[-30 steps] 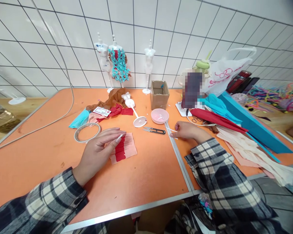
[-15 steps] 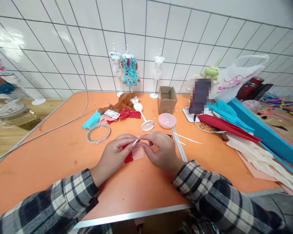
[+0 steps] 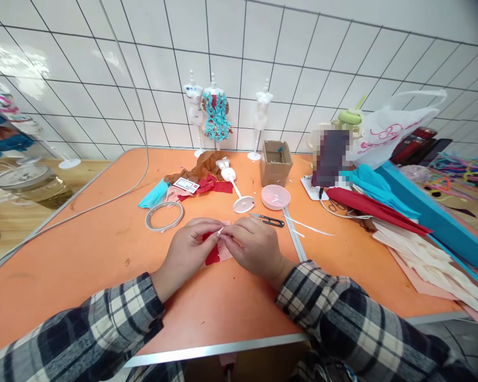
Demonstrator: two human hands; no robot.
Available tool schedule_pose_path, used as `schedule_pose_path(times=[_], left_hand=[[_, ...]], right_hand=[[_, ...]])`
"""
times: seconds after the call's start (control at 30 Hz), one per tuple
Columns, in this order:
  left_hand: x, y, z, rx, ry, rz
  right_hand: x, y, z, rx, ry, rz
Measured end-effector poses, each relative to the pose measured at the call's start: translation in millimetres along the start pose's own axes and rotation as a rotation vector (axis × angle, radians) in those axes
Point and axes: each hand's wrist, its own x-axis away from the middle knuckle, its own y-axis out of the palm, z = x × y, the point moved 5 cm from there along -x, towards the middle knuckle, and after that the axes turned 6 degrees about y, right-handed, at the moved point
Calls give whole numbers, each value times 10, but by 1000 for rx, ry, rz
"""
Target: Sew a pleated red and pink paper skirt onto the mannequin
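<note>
Over the middle of the table, my left hand (image 3: pixel 189 252) pinches a small white strip (image 3: pixel 220 231) between thumb and forefinger. The fingertips of my right hand (image 3: pixel 258 249) are closed together at that same strip, meeting the left ones. Much of the strip is hidden by the fingers. Just under the hands lies a patch of red cloth (image 3: pixel 212 257) joined or laid against pink cloth (image 3: pixel 225 253). Black thread snips (image 3: pixel 271 220) rest beyond my right hand, and a roll of tape (image 3: pixel 164 216) lies flat beyond my left.
A white mini dress form (image 3: pixel 235 187) lies on its side behind the hands. Near it are a pink bowl (image 3: pixel 276 197), a cardboard box (image 3: pixel 276 163) and fabric scraps (image 3: pixel 199 170). Thin white strips (image 3: pixel 310 225) lie at right, with folded cloths (image 3: pixel 378 207) farther over. A cable (image 3: pixel 143 154) crosses the left side.
My right hand has moved left, its fingers closing on the white strip at my left fingertips. The thread snips are now uncovered. The view has shifted slightly.
</note>
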Motion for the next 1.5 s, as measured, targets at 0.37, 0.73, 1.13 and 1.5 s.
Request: schedule_pose_path(times=[0.37, 0.73, 1.13, 1.5], left_hand=[[29, -11, 29, -29, 8, -9], [68, 26, 9, -23, 21, -47], [69, 22, 14, 80, -23, -76], [64, 80, -4, 85, -67, -102]], right_hand=[[2, -173, 108, -205, 131, 92], [37, -55, 45, 28, -14, -16], [33, -100, 18, -62, -43, -8], [21, 22, 180, -379, 352, -43]])
